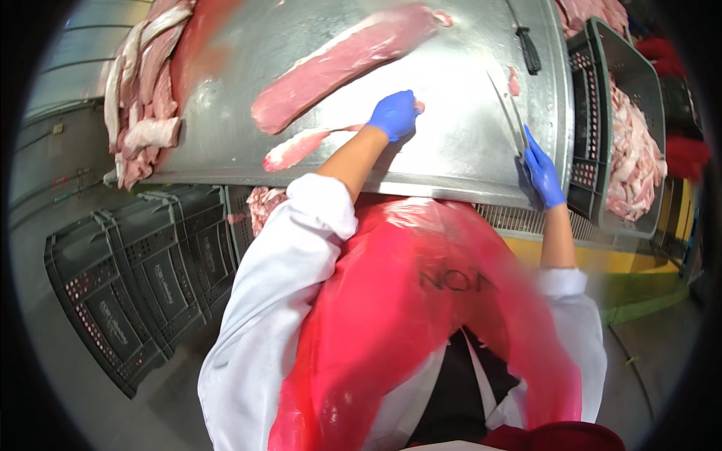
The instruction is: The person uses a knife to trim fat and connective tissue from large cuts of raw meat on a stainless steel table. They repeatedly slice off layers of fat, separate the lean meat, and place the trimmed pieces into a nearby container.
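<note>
My left hand (393, 115), in a blue glove, is closed on a thin strip of meat (295, 151) with pale fat. The strip trails left along the metal table (451, 161), and a small end shows beyond my fingers. At the table's right side my right hand (542, 168), also gloved in blue, is wrapped round a knife (512, 109). Its blade points away and a little left; the handle is mostly hidden in my grip. Beyond my left hand lies a long, trimmed pink piece of loin (342, 64), apart from the strip.
A black-handled tool (529, 51) lies near the far right edge, with a small meat scrap (514, 81) nearby. Pale trimmings fill a grey crate (589, 128) at right. Several meat pieces (150, 90) are heaped at far left. Dark crates (150, 274) stand below the table's left side.
</note>
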`<action>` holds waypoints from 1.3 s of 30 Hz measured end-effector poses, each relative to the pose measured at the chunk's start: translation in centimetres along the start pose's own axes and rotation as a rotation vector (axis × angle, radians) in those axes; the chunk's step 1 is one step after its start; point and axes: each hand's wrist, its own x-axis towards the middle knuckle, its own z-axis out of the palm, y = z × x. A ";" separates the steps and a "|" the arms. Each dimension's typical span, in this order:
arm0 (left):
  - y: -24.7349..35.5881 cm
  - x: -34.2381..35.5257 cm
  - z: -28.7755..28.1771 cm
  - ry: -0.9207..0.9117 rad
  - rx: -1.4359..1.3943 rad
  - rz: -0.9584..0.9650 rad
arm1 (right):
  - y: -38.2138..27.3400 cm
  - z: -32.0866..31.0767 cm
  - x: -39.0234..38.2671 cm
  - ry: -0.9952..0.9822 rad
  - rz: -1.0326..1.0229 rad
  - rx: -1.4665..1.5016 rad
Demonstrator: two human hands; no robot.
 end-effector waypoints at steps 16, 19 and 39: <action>14.4 -9.7 -25.0 0.725 -0.477 0.339 | -0.1 0.8 -4.2 0.066 -0.051 0.231; 11.7 -13.6 -28.3 0.829 -0.878 0.190 | -1.0 0.2 -3.0 0.059 -0.060 0.276; -1.4 1.6 1.9 0.411 0.504 0.166 | -3.3 -0.7 -3.1 0.077 -0.126 0.184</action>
